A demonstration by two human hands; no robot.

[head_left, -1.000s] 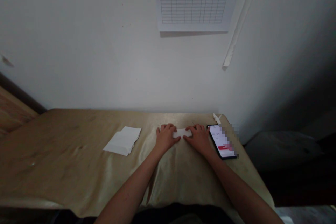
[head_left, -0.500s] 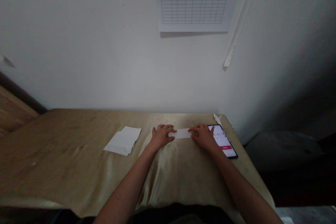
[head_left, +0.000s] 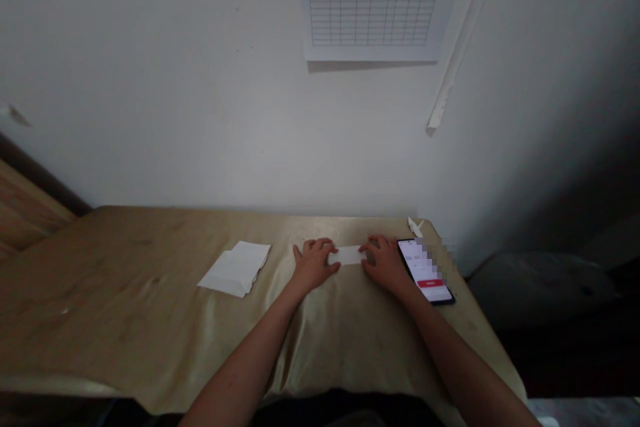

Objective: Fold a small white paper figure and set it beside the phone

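A small white strip of paper [head_left: 349,255] lies on the table between my hands. My left hand [head_left: 316,263] grips its left end, thumb at the near edge and forefinger at the far edge, the other fingers curled on the cloth. At the right end, my right hand [head_left: 383,261] holds the paper the same way between thumb and forefinger. Left of my left hand rests a stack of white paper sheets [head_left: 236,269], somewhat uneven at the edges. Just right of my right hand lies a phone [head_left: 423,273] with a lit screen and a red button.
A gold-brown cloth [head_left: 125,293] covers the table, wrinkled near the front. A crumpled paper scrap [head_left: 415,227] lies at the back right corner. The white wall [head_left: 175,93] rises behind, carrying a printed grid sheet [head_left: 373,7]. A dark bag-like shape [head_left: 540,287] stands right of the table.
My left hand has shifted slightly right along the paper. The right thumb and fingers have drawn in from the phone, uncovering more of its screen.
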